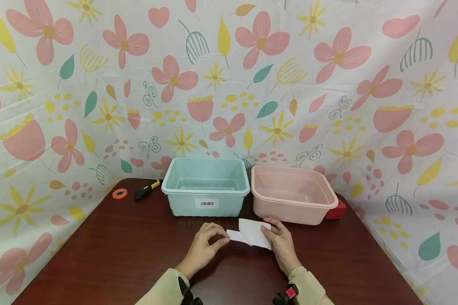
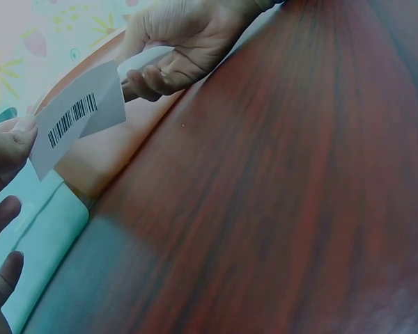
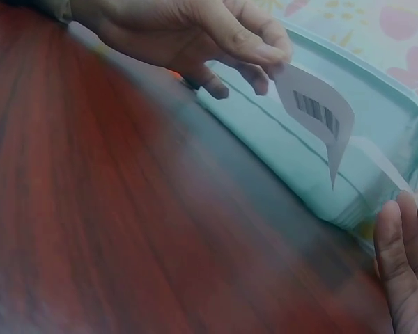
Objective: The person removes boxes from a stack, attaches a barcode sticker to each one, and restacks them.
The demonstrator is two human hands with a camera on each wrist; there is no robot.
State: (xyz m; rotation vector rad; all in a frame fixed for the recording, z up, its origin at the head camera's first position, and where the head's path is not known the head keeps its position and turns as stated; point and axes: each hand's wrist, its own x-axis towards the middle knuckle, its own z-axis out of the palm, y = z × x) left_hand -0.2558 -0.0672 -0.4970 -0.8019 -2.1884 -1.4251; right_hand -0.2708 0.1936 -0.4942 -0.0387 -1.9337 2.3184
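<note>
My left hand (image 1: 205, 246) pinches the outer end of a white barcode label (image 2: 73, 120) between thumb and forefinger. In the right wrist view the label bends in a curve, its printed bars showing. A larger piece of white paper (image 1: 256, 232), seemingly the label's backing, is gripped at its right edge by my right hand (image 1: 282, 245). Label and paper meet near the middle; how far they still stick together I cannot tell. Both hands hover over the table in front of the two bins.
A light blue bin (image 1: 204, 192) bears a barcode label (image 1: 207, 203) on its front. Beside it stands a pink bin (image 1: 286, 210), with a red object (image 1: 336, 210) partly behind. An orange ring (image 1: 119, 194) and a dark green and yellow tool (image 1: 146, 189) lie at the back left of the brown table (image 1: 110, 250).
</note>
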